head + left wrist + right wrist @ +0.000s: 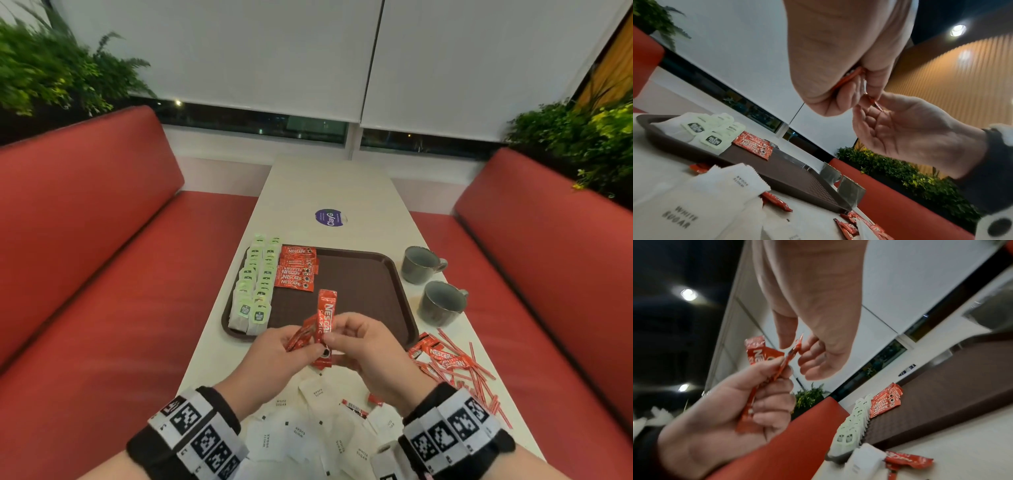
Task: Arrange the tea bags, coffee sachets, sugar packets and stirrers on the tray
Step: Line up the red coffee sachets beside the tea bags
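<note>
A brown tray (359,284) lies mid-table. Two rows of tea bags (255,284) fill its left side, with a stack of red coffee sachets (297,269) beside them. Above the tray's near edge, my left hand (298,342) grips a small bundle of coffee sachets (303,334). My right hand (342,337) pinches one upright sachet (326,315) against that bundle. White sugar packets (308,431) lie scattered on the table under my wrists. Red-and-white stirrers (472,373) and loose sachets (438,353) lie at the right. The right wrist view shows the right hand's fingertips (807,344) on the sachet's edge.
Two grey cups (419,263) (442,303) stand right of the tray. A purple sticker (329,217) lies beyond it. Red benches (85,274) flank the narrow white table (325,185). The tray's right half is bare.
</note>
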`<state>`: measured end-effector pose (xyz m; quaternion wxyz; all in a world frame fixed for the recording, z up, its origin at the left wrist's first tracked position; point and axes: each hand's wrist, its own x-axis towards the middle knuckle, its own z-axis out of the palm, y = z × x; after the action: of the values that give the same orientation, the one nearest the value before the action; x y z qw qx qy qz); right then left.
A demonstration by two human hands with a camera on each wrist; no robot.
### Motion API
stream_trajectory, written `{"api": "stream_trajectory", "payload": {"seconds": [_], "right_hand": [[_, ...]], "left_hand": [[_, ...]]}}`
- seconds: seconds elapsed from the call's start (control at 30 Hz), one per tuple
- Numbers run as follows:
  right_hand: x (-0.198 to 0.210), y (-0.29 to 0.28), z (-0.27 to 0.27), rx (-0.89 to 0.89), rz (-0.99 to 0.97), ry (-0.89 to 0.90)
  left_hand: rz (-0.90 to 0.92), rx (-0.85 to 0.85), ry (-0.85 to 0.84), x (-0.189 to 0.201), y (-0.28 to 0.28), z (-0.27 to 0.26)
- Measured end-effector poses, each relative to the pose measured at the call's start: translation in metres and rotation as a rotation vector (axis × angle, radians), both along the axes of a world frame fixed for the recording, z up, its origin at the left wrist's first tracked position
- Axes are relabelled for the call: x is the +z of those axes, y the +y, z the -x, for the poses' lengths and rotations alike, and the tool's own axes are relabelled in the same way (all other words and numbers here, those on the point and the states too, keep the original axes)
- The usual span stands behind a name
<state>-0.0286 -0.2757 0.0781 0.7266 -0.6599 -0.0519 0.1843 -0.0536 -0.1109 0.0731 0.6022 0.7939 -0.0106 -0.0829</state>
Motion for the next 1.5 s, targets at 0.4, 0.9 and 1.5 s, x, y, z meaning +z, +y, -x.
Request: {"api": "stream_trajectory", "payload": {"seconds": [0.4, 0.9, 1.5], "right_hand": [[-0.017, 0.006, -0.001, 0.286, 0.789, -0.351], [-0.051, 0.049, -0.199, 0.228, 1.218, -0.284], [-0.086, 0.078, -0.245, 0.224, 1.361, -0.342]], "left_hand": [[-0.036, 0.197, 0.059, -0.022, 0.031, -0.002], [0.669, 0.528, 0.374, -0.047, 0.063, -0.02], [0.573, 0.558, 0.372, -0.051, 0.074, -0.02]]}}
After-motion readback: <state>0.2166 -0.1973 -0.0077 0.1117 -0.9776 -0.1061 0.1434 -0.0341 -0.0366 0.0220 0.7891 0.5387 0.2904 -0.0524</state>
